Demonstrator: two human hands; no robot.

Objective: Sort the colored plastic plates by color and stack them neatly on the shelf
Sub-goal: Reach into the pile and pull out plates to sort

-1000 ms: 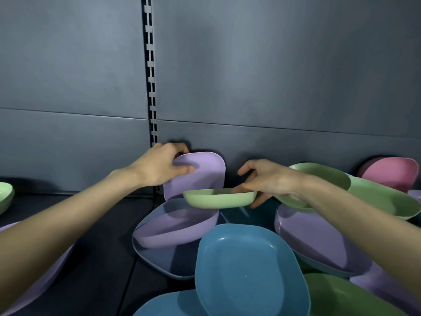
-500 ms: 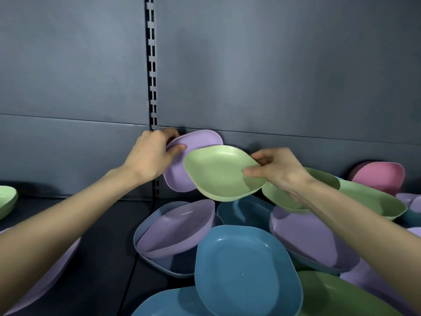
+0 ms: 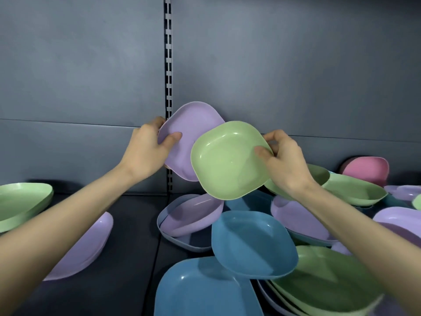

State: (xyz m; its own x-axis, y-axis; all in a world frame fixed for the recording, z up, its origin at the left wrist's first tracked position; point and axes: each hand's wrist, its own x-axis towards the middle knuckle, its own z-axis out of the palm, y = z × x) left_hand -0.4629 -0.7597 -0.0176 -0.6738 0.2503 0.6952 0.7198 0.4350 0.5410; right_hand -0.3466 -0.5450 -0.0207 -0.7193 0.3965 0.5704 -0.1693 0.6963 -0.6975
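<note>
Head view: left hand (image 3: 145, 153) pinches purple plate (image 3: 193, 124), right hand (image 3: 287, 163) pinches green plate (image 3: 227, 160) over jumbled pile (image 3: 252, 242).

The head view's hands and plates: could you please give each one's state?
left hand, grips the held purple plate
right hand, pinches the held green plate
held purple plate, in the air, tilted
held green plate, in the air, hollow toward camera
pink plate, tipped up at the back

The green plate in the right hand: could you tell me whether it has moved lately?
Yes. The green plate rose from below the back panel's seam to overlap it, tilting its hollow toward the camera.
</note>
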